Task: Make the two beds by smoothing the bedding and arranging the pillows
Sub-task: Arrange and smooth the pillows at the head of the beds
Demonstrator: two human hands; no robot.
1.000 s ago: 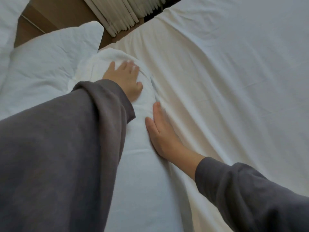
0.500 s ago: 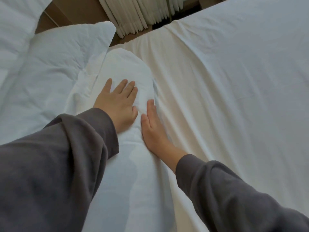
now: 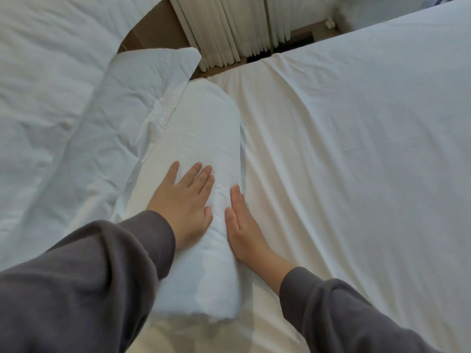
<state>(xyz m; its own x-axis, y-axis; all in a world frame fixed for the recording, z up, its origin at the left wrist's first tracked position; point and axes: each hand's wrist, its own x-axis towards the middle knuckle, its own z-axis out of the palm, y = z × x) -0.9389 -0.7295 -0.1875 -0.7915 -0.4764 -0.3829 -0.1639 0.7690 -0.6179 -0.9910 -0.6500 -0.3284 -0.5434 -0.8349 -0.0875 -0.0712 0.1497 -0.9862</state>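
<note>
Head view: smoothing the turned-back bedding, both hands flat and grasping nothing.

Left hand [image 3: 182,205] lies palm-down, fingers spread, on top of the long white padded fold of bedding [image 3: 204,128]. The right hand [image 3: 243,225] presses straight fingers along the fold's right flank, where it meets the smooth white cover sheet [image 3: 356,174]. A crumpled white pillow [image 3: 132,103] lies just beside the fold on the left. Smoothing looks to be the step in hand. The next move probably calls for sweeping both palms along the fold toward the cream pleated curtains [image 3: 224,29], then squaring the pillow.
</note>
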